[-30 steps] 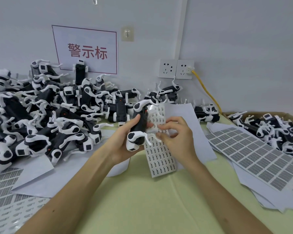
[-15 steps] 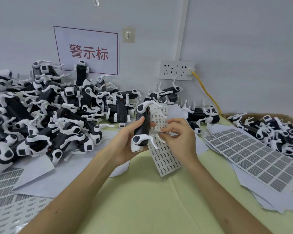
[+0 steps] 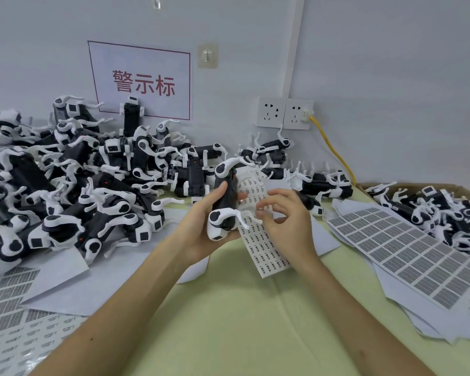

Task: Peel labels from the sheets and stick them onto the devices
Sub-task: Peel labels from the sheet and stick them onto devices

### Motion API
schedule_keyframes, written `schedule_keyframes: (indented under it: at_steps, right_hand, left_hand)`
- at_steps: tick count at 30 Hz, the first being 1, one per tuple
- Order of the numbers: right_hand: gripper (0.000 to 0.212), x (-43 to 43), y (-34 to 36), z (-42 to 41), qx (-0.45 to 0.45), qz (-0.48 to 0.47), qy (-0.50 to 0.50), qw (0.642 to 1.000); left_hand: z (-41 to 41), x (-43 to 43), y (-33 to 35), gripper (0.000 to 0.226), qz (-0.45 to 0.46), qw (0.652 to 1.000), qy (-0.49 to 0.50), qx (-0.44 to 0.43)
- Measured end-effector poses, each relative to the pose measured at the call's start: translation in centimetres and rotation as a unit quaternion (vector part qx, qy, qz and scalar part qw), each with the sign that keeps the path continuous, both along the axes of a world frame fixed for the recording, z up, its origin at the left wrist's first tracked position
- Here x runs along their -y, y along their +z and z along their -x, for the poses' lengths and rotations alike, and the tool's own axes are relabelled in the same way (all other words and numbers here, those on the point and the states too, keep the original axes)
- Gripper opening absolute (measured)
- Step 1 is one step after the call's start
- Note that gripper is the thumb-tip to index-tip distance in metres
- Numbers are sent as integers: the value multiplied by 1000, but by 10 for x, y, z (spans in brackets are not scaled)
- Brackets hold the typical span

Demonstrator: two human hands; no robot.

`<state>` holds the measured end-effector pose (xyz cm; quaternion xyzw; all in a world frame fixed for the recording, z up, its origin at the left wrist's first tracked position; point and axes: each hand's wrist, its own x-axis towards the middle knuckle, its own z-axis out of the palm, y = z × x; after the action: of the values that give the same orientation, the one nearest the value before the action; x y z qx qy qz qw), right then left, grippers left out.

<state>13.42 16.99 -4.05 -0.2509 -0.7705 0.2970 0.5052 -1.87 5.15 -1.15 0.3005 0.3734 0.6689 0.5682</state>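
Wall sign [image 3: 141, 80], twin sockets [image 3: 285, 113], yellow cable [image 3: 334, 150], hook [image 3: 207, 55]

Open passage is offered over the green table [image 3: 228, 335] in the lower centre of the frame. The left half is blocked by a heap of devices [image 3: 79, 185] piled back to the wall, with label sheets [image 3: 17, 308] spread in the lower left corner. The centre is closed off by the left hand [image 3: 201, 229] gripping a held device [image 3: 225, 202], the label strip [image 3: 263, 245] behind it and the right hand [image 3: 285, 221]. The right edge is taken by printed sheets [image 3: 407, 253] and a cardboard box [image 3: 461, 189] of devices.
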Motion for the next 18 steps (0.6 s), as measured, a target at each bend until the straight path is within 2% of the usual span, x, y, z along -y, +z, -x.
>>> schedule_keyframes:
  at_steps: [3,8,14,18]
  right_hand:
    - [20,0,1,-1,9,-11,14,1000]
    - [29,-3,3,-2,75,-21,43,996]
    - [22,-3,4,-3,34,30,38,998]
    - [17,-3,3,-1,22,5,11,1000]
  left_hand:
    - [0,0,1,44,-16,1000,-4,22]
    - [2,-1,-1,44,-30,999,10,42]
    - [-1,1,-2,41,-22,1000,-5,14]
    - [-10,2,-1,63,-18,999,-38,-24]
